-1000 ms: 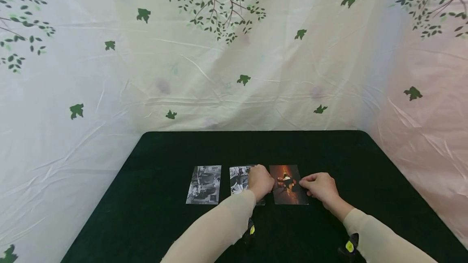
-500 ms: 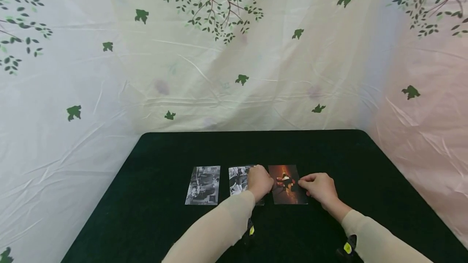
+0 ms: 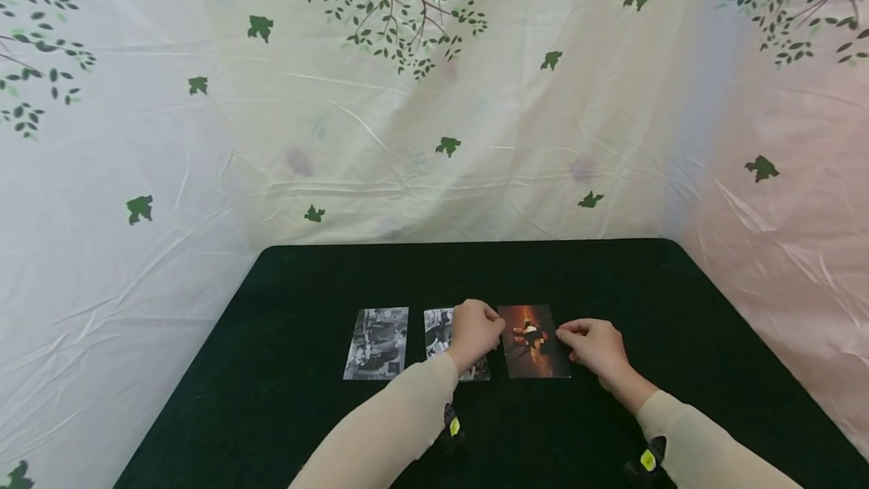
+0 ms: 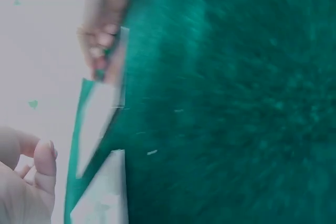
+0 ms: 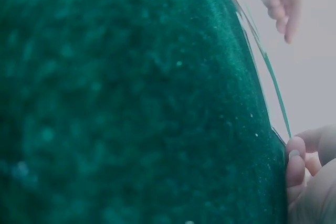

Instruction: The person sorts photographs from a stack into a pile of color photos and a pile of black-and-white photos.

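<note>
Three photo prints lie in a row on the dark green cloth in the head view. The right one, a colour photo print (image 3: 528, 357), has an orange glow and figures at its centre. My right hand (image 3: 597, 349) pinches its right edge between thumb and fingers. Just off its left edge is my left hand (image 3: 475, 332), raised a little with fingers loosely bent and holding nothing. That hand covers part of the middle black-and-white photo print (image 3: 437, 332). In the left wrist view my left hand (image 4: 26, 182) shows apart from the prints.
Another black-and-white photo print (image 3: 376, 344) lies at the left of the row. The green-covered table (image 3: 434, 274) has rounded far corners. Behind it hangs a pale curtain (image 3: 380, 134) with printed leaves and branches.
My left hand has let go of the colour print's left edge and moved slightly up and left, uncovering the middle print's lower right corner. My right hand has stayed at the right edge.
</note>
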A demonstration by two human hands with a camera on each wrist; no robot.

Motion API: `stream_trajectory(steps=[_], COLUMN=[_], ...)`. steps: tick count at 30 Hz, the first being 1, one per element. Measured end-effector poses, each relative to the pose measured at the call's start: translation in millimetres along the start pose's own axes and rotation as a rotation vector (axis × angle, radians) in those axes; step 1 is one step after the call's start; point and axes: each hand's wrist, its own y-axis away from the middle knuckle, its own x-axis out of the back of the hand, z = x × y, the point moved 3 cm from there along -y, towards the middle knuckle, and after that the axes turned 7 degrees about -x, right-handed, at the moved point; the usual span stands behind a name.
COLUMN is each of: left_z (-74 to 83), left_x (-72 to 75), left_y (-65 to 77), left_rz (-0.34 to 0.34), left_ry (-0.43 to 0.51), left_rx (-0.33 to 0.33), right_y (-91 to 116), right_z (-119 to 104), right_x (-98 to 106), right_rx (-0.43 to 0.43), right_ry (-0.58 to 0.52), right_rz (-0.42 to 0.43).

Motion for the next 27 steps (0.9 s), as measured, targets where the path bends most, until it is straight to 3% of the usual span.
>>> stream_trajectory(steps=[6, 10, 13, 18, 23, 27], left_z=[-5.1, -18.9, -30.4, -44.8, -50.7, -52.5], left_x=[47.6, 80.7, 97.2, 103.5, 96.5, 91.4], left_y=[12.1, 23.7, 33.4, 46.7, 53.4, 56.4], left_rz=[0.046, 0.097, 0.127, 0.099, 0.028, -0.018], left_ry=[-0.019, -0.028, -0.049, -0.131, -0.23, -0.237], left_rx=[-0.016, 0.042, 0.083, 0.14, 0.172, 0.193], right_y=[0.5, 4.5, 11.9, 27.4, 33.2, 31.5], right_z=[0.3, -10.7, -28.9, -60.0, -78.7, -88.6], right_x=[2.4, 3.6, -2.1, -29.7, -67.5, -89.8], right_rx=[0.011, 0.101, 0.198, 0.302, 0.282, 0.28], right_ry=[-0.046, 0.02, 0.08, 0.162, 0.202, 0.258], right_rz=[0.002, 0.049, 0.082, 0.075, 0.008, -0.023])
